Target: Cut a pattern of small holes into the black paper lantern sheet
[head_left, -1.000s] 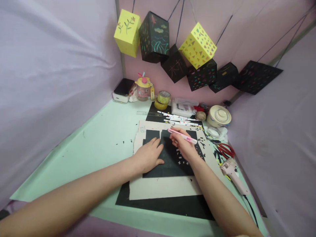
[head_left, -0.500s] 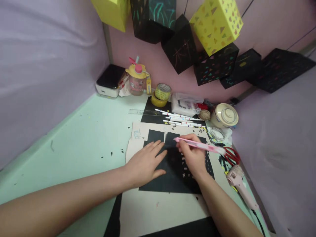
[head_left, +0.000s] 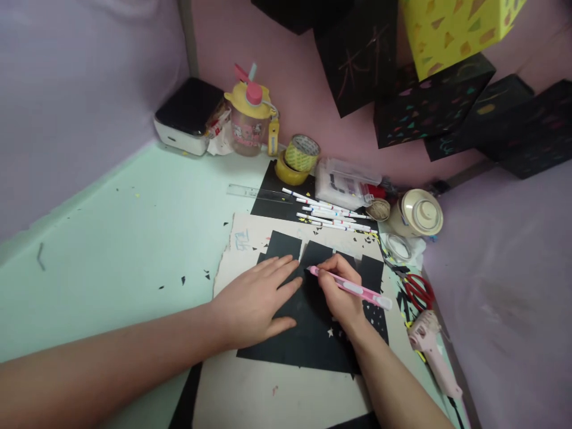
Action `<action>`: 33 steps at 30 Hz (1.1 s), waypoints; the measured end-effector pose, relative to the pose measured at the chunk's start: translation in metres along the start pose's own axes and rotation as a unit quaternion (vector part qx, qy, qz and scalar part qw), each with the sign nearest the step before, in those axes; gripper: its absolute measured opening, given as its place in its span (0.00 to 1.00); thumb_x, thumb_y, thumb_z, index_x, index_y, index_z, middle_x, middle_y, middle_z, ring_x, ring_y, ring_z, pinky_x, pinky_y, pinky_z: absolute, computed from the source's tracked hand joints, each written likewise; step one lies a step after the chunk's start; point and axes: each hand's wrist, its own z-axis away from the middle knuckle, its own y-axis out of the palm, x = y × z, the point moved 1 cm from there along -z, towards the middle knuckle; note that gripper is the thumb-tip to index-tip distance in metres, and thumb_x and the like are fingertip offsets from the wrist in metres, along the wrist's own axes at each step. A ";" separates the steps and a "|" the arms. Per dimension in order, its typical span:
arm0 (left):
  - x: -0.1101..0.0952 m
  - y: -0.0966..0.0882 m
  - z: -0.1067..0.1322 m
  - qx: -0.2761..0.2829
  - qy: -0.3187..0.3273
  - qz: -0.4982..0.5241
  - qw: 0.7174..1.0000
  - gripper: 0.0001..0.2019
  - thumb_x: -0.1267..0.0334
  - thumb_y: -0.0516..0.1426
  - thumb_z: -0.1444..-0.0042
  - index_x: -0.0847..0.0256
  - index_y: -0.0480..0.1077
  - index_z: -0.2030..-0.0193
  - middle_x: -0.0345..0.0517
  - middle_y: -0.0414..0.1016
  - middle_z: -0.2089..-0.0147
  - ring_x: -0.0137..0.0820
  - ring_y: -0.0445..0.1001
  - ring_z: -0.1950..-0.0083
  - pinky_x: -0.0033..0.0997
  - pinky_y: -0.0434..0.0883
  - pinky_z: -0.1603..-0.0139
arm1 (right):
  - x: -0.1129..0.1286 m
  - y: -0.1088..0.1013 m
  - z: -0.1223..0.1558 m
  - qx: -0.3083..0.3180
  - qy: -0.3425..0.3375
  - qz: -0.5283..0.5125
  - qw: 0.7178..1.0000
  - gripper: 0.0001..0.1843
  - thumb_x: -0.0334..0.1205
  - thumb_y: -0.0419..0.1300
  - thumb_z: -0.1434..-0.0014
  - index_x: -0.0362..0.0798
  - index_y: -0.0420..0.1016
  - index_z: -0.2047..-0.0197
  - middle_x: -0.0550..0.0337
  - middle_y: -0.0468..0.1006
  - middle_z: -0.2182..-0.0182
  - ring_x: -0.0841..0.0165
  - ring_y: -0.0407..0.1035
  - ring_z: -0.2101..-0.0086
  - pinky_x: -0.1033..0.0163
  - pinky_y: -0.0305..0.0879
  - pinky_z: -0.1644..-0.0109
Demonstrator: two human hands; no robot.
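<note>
A sheet of black card [head_left: 295, 342] with flaps along its far edge lies on a pale cardboard mat [head_left: 250, 381]. Small star-shaped and other holes pierce its right part. My left hand [head_left: 263, 298] rests flat on the card's left side, fingers spread. In my right hand [head_left: 342, 292] is a slim pink craft knife [head_left: 357, 289], gripped like a pen. Its pointed tip is at the card, near the base of a flap and just right of my left fingertips. Whether the tip cuts into the card cannot be seen.
White markers [head_left: 335, 217], yellow tape rolls [head_left: 292, 170] and a clear plastic box [head_left: 344, 182] sit behind the mat. On the right are red-handled scissors [head_left: 419, 292], a pink glue gun [head_left: 433, 351] and a lidded jar [head_left: 417, 211]. Black paper boxes [head_left: 357, 59] hang overhead. Scraps dot the table.
The head view has come closer and shifted. The knife tip has moved down and left towards my left fingers, and its rear end has swung lower. My left hand stays flat on the card.
</note>
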 end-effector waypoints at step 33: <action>0.000 -0.001 0.000 0.003 -0.005 -0.016 1.000 0.32 0.47 0.55 0.41 0.67 0.62 0.36 0.59 0.56 0.30 0.47 0.52 0.29 0.46 0.54 0.32 | 0.011 0.004 0.007 0.019 -0.120 0.113 0.986 0.06 0.31 0.56 0.46 0.49 0.69 0.73 0.65 0.73 0.80 0.73 0.64 0.79 0.68 0.59 0.75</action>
